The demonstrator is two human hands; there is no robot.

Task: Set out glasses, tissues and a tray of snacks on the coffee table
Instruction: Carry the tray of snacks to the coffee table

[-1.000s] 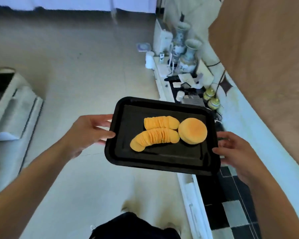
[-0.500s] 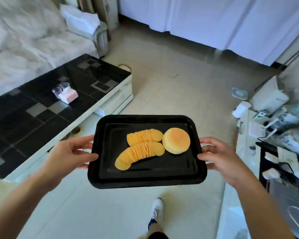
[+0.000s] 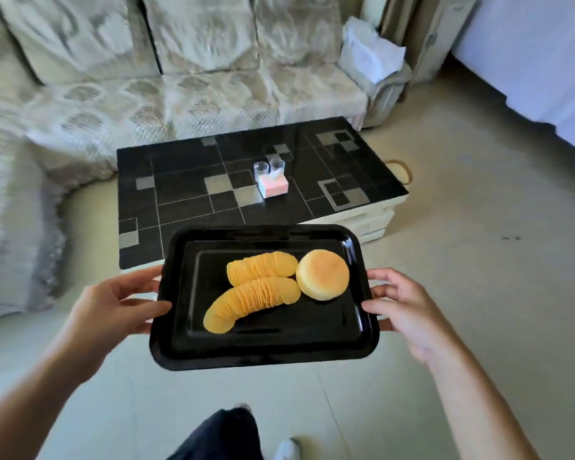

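- Glossy black rectangular tray with rounded corners and a raised rim point(image 3: 266, 355), carried level over pale floor tiles point(image 3: 478, 277).
- On it: two curved rows of thin ridged yellow crisps point(image 3: 256, 295), overlapped like shingles; a round golden bun point(image 3: 322, 274), smooth-topped, touching the crisps at their right ends.
- Left hand point(image 3: 113, 302) grips the tray's left edge, thumb over the rim; right hand point(image 3: 402, 305) grips the right edge the same way.
- Low coffee table, shiny black-and-grey tiled top point(image 3: 186, 180), just beyond the tray's far rim; its near half lies bare.
- Mid-table: two clear glasses point(image 3: 269, 167) just behind a small pink tissue box point(image 3: 273, 186).
- Patterned cream fabric sofa point(image 3: 193, 88) behind the table; open floor to the right.
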